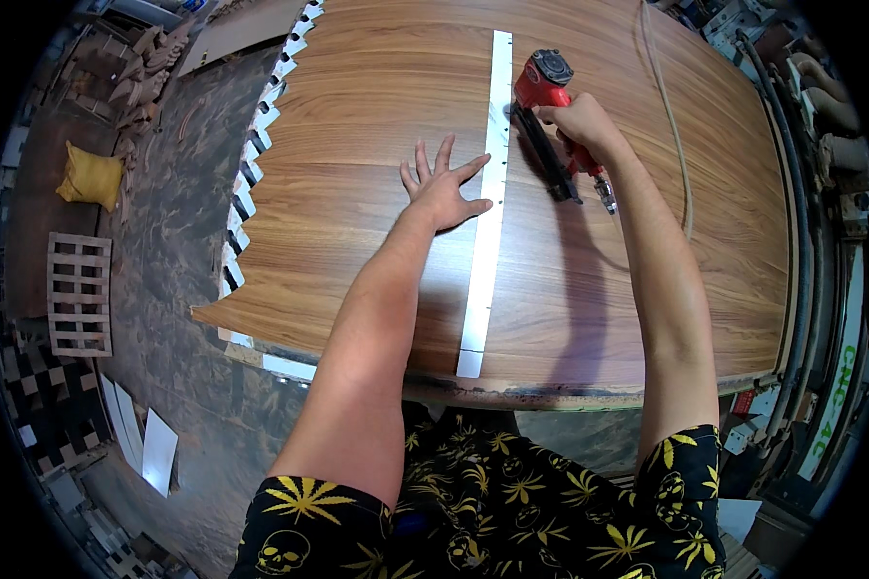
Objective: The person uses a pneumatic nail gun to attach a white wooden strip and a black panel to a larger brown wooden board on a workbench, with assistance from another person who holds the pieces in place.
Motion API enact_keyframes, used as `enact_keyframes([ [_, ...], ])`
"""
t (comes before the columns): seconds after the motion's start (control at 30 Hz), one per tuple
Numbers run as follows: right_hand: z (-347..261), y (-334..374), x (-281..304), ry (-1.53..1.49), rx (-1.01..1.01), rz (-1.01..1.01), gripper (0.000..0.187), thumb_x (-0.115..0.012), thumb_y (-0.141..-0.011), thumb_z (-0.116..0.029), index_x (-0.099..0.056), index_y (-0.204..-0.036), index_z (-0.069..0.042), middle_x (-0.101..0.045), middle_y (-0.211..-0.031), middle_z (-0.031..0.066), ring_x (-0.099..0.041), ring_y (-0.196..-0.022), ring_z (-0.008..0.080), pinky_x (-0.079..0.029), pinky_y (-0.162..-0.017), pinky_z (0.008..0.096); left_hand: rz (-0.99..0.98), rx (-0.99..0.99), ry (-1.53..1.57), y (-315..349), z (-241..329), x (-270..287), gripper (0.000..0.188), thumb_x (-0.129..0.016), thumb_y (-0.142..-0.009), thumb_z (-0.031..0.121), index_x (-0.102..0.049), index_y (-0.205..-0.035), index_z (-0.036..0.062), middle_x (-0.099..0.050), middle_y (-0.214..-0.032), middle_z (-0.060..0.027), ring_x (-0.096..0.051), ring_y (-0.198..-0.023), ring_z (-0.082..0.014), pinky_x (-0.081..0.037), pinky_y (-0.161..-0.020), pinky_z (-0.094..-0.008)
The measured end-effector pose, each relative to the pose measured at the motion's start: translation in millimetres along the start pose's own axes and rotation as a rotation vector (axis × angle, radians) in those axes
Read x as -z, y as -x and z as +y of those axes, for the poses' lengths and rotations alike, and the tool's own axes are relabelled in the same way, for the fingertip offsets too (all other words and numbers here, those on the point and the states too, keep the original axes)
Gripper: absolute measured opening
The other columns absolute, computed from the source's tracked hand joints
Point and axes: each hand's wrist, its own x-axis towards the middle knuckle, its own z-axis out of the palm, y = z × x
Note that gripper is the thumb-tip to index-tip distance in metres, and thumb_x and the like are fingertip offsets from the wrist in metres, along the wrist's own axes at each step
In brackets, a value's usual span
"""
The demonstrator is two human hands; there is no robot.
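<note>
A long white strip (486,256) with small dark marks along its right edge lies lengthwise on a wood-grain panel (357,87). My left hand (444,190) is spread beside the strip, its thumb and a fingertip reaching onto the strip's left edge. In my right hand (581,124) is a red and black air nail gun (547,79), gripped by its handle just right of the strip. The gun's black magazine slants down toward me, and a metal air fitting (604,196) shows below the handle. My right-hand fingers are partly hidden behind the gun.
A pale air hose (681,145) runs over the panel's right side. White and black zigzag pieces (244,193) line its left edge. On the floor at left are a yellow sack (92,177), a slatted wooden frame (79,294) and white offcuts (159,452). Machinery stands along the right.
</note>
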Motion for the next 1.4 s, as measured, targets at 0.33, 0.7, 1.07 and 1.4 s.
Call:
enact_keyframes([
  [0.33, -4.3, 2.7, 0.5, 0.037, -0.021, -0.015, 0.037, -0.072, -0.092, -0.028, -0.068, -0.08, 0.006, -0.066, -0.061, 0.0114, -0.066, -0.051, 0.0218, -0.052, -0.048, 0.0361, -0.027, 0.019, -0.027, -0.8, 0.7, 1.0, 0.086, -0.079, -0.078, 0.064, -0.038, -0.153, 0.0555, -0.001, -0.174, -0.0075, 0.014, -0.157, -0.0428, 0.01, -0.121, -0.0686],
  [0.7, -2.4, 2.6, 0.3, 0.053, -0.024, -0.013, 0.037, -0.074, -0.091, -0.032, -0.07, -0.083, 0.004, -0.067, -0.065, 0.011, -0.066, -0.054, 0.0207, -0.053, -0.05, 0.036, -0.035, 0.03, -0.019, 1.8, 2.9, 5.1, 0.086, -0.079, -0.078, 0.062, -0.039, -0.153, 0.0534, -0.001, -0.174, -0.007, 0.015, -0.157, -0.0421, 0.01, -0.122, -0.0674],
  [1.07, 1.1, -4.1, 5.0, -0.019, 0.004, -0.01, 0.04, -0.075, -0.089, -0.03, -0.067, -0.074, 0.006, -0.064, -0.061, 0.0117, -0.064, -0.051, 0.0221, -0.05, -0.048, 0.0367, 0.019, -0.008, -0.003, 4.6, 2.8, 4.6, 0.085, -0.081, -0.078, 0.057, -0.043, -0.153, 0.0495, -0.003, -0.174, -0.0104, 0.015, -0.157, -0.0437, 0.01, -0.121, -0.067],
  [1.4, 1.2, -50.6, 10.4, -0.133, -0.003, 0.064, 0.039, -0.078, -0.087, -0.029, -0.067, -0.077, 0.007, -0.064, -0.065, 0.011, -0.061, -0.052, 0.0206, -0.049, -0.05, 0.0371, 0.017, -0.019, -0.016, 0.1, 0.9, -0.3, 0.087, -0.08, -0.077, 0.062, -0.04, -0.154, 0.0517, -0.004, -0.174, -0.0113, 0.012, -0.156, -0.0477, 0.006, -0.119, -0.0714],
])
